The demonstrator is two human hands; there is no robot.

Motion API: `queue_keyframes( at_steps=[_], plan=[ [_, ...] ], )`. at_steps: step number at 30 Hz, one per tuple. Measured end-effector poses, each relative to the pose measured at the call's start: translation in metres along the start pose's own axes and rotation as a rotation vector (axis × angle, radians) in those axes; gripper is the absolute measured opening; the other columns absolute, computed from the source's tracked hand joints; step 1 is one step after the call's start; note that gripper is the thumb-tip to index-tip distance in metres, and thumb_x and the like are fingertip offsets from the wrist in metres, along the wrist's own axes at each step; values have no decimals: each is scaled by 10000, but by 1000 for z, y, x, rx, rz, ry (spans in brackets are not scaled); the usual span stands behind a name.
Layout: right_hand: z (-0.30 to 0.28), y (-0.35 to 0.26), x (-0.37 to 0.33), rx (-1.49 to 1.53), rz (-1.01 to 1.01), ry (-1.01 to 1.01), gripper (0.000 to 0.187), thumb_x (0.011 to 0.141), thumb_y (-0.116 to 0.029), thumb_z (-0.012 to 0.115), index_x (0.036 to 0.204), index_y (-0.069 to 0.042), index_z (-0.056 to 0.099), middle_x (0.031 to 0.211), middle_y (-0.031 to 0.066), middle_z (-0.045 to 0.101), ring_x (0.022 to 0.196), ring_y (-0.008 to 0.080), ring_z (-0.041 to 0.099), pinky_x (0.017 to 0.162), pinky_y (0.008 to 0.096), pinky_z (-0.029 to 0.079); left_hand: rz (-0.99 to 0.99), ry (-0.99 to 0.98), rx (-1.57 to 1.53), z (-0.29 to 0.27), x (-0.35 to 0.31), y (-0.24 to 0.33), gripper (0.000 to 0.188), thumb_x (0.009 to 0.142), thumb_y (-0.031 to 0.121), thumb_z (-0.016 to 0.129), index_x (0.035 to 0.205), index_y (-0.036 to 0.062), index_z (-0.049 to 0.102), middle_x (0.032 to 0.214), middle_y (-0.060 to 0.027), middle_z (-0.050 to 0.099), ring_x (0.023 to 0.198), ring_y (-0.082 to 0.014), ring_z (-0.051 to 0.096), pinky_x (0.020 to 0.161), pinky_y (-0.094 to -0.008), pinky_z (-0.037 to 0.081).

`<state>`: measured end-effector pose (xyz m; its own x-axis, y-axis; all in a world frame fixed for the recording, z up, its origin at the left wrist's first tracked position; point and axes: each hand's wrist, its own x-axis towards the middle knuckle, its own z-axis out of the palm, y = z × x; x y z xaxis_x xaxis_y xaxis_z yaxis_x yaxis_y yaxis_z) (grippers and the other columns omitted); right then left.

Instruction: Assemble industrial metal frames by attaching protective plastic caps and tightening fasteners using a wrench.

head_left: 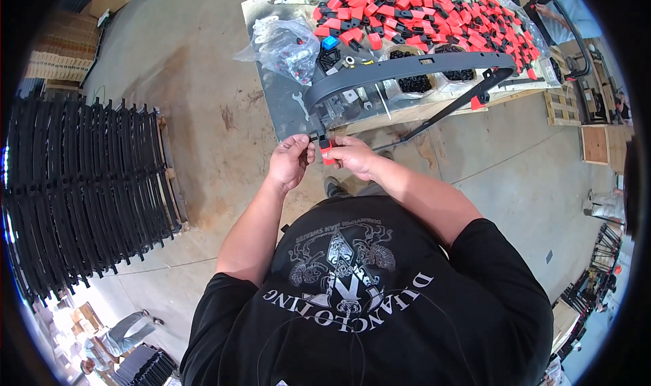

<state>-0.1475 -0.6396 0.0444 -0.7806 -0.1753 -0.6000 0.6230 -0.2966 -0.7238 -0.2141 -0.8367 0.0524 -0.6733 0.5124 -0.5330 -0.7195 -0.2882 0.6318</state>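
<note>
A black curved handle frame (413,66) leans across the near edge of the table, one end reaching down to my hands. At that end sits a red-and-black plastic lever (328,153). My right hand (354,157) is closed on this lever, thumb and fingers pressed to its sides. On the other side, my left hand (291,159) pinches a small dark pin-like part (313,138) against the frame end; its exact kind is too small to make out. Another red piece (479,103) is fitted on the frame's far leg.
The table (281,101) bears a heap of red-and-black levers (407,13), tubs of small black parts (415,84), a plastic bag (288,47) and wrenches (300,105). Stacked black frames (88,189) stand at left. Another person (566,20) is at the far right.
</note>
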Motion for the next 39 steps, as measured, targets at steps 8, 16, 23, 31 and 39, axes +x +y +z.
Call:
queue_keyframes(
  at_steps=[8, 16, 23, 31, 39],
  plan=[
    [-3, -11, -13, 111, 179, -45, 322, 890, -363, 753, 1001, -73, 667, 851, 15, 617, 717, 120, 571, 627, 285, 454, -139, 11, -292, 5, 6, -11, 146, 1011, 230, 650, 990, 86, 645, 836, -26, 687, 704, -124, 602, 646, -252, 503],
    [-6, -2, -17, 205, 114, -68, 342, 925, -386, 721, 1030, -67, 658, 864, 12, 606, 721, 118, 551, 638, 289, 444, 123, 313, 582, 30, 0, -12, 231, 994, 255, 668, 1002, 25, 686, 883, -49, 693, 711, -168, 611, 663, -304, 507],
    [-22, -2, -24, 163, 76, 209, 485, 966, -432, 651, 1187, -1, 616, 942, 58, 633, 825, 179, 605, 735, 343, 510, 579, 381, 1224, 56, -42, -10, 294, 910, 193, 695, 1137, 6, 682, 1006, -154, 691, 841, -264, 654, 773, -376, 534],
    [-6, -43, -62, 476, 9, -215, 595, 1047, -546, 415, 1294, -36, 599, 1159, 108, 674, 1047, 230, 641, 948, 399, 486, 859, -73, 1467, 83, -50, 5, 298, 796, 125, 789, 1081, 63, 728, 996, -117, 655, 921, -308, 627, 835, -410, 510],
    [-8, -40, -66, 506, -24, -135, 370, 1003, -373, 606, 1148, -34, 641, 1030, 85, 688, 884, 194, 636, 840, 353, 516, 850, 21, 1386, 78, -46, -3, 218, 764, 157, 832, 954, 82, 759, 1025, -91, 677, 1006, -308, 635, 895, -407, 518]
  ],
)
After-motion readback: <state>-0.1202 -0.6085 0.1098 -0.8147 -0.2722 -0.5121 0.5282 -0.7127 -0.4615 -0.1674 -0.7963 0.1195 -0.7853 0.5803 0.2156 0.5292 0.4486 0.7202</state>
